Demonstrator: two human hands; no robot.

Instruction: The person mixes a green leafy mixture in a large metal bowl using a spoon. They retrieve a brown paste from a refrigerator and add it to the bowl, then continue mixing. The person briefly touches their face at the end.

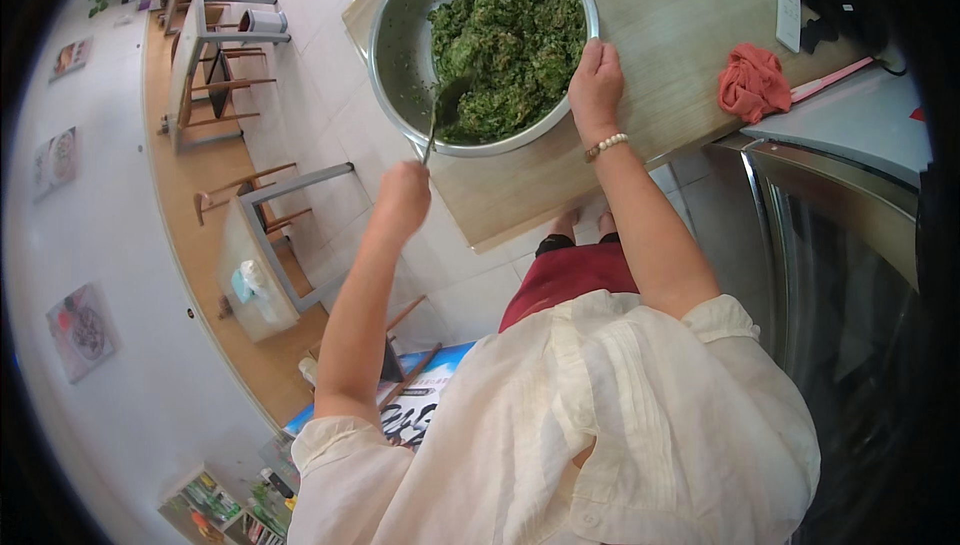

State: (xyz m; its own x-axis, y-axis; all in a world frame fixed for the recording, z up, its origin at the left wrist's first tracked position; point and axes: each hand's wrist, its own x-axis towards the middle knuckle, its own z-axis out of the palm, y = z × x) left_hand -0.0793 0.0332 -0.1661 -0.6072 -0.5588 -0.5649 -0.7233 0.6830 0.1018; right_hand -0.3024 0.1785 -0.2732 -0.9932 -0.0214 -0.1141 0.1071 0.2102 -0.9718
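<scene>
A large stainless steel bowl (pixel 390 27) sits on the table before me, holding a mound of chopped green filling (pixel 510 49). My left hand (pixel 405 200) is closed around the handle of a metal spoon (pixel 450 100). The spoon's head rests against the near left side of the green mound, inside the bowl. On the bowl's right rim, my right hand (pixel 598 87) grips the edge, fingers partly hidden. A beaded bracelet (pixel 606 147) circles that wrist.
The wooden table's (pixel 660 42) corner lies below the bowl. To the right are a crumpled coral cloth (pixel 752 83), a white phone-like device (pixel 788 12) and a glass-fronted metal cabinet (pixel 840 245). Dining tables (pixel 259 252) and chairs (pixel 225 87) stand along the left wall.
</scene>
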